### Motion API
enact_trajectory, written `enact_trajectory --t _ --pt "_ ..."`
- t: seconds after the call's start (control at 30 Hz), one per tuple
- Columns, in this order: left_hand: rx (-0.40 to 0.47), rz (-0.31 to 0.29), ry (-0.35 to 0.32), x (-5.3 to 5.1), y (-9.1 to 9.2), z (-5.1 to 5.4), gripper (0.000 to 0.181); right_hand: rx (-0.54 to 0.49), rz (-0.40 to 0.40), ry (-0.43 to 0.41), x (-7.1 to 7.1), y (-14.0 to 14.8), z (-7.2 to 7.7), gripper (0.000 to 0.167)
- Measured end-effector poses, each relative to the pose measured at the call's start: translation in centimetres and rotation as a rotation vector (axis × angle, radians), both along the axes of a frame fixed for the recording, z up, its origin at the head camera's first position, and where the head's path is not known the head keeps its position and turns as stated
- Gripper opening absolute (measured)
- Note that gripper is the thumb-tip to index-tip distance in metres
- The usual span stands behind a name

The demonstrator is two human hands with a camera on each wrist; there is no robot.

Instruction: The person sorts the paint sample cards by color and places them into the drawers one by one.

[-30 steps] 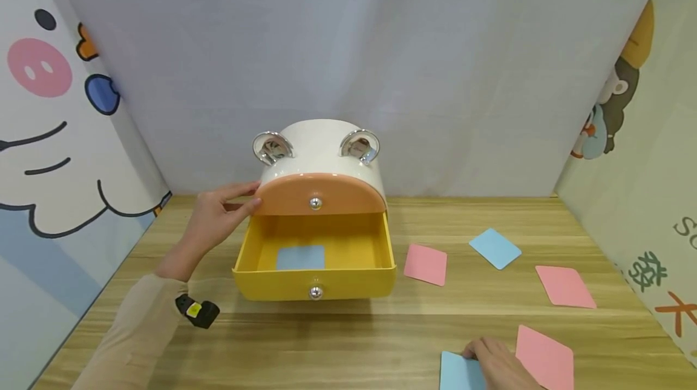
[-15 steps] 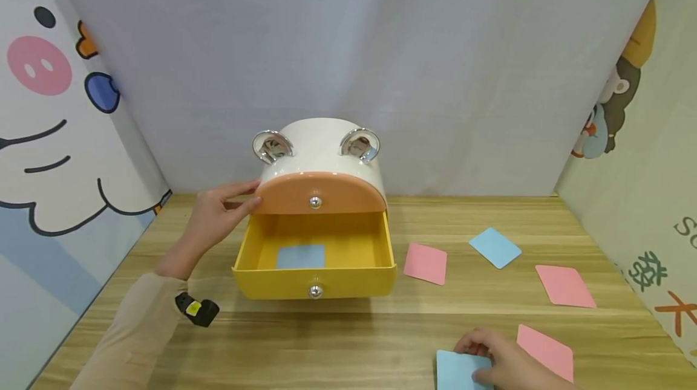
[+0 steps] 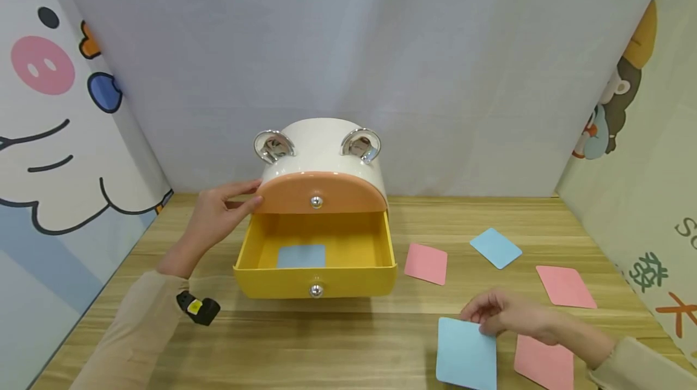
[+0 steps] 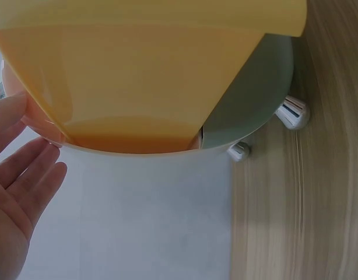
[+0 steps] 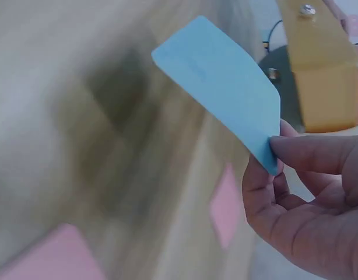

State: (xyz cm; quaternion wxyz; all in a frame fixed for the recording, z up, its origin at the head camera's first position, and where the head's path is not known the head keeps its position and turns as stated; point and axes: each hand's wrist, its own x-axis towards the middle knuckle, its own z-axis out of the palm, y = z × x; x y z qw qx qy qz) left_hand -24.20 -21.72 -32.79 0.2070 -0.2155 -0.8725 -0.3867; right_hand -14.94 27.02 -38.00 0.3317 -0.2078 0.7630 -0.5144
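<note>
A small white drawer box (image 3: pixel 318 142) with silver ears stands on the table. Its orange upper drawer (image 3: pixel 321 190) is closed, while the yellow lower drawer (image 3: pixel 316 280) is pulled out with a blue card (image 3: pixel 301 256) lying inside. At the box's left side, my left hand (image 3: pixel 215 214) touches the orange front's edge with the thumb; its fingers, fairly straight in the left wrist view, lie along the side. My right hand (image 3: pixel 514 316) pinches another blue card (image 3: pixel 466 354) by one corner, thumb against fingers. In the right wrist view this card (image 5: pixel 220 79) is raised off the table.
Pink cards lie right of the box (image 3: pixel 426 263), at the far right (image 3: pixel 566 286) and under the right forearm (image 3: pixel 544 363). A further blue card (image 3: pixel 495 248) rests at the back right. Behind the wooden table hangs a pale curtain (image 3: pixel 463 75).
My right hand has gripped the near blue card, lifted it from the table and carried it slightly forward. My left hand, the box and the drawers have stayed put.
</note>
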Motion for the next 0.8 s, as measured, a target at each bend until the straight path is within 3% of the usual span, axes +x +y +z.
enact_trajectory --t 0.2,0.53,0.67,0.8 --pt "-0.006 -0.002 -0.006 0.0 -0.1 -0.1 0.035 0.046 0.009 0.037 -3.1 -0.6 4.6 0.03" --pt "0.009 -0.011 -0.014 0.0 0.0 0.1 0.035 0.122 -0.068 0.174 -7.8 -3.9 12.4 0.037" --pt "0.005 -0.006 -0.022 0.0 0.0 0.1 0.035 0.12 -0.081 0.194 -9.2 -5.9 14.1 0.036" --pt "0.006 -0.005 -0.023 0.0 0.0 0.1 0.035 0.138 -0.068 0.2 -10.0 -8.1 14.6 0.035"
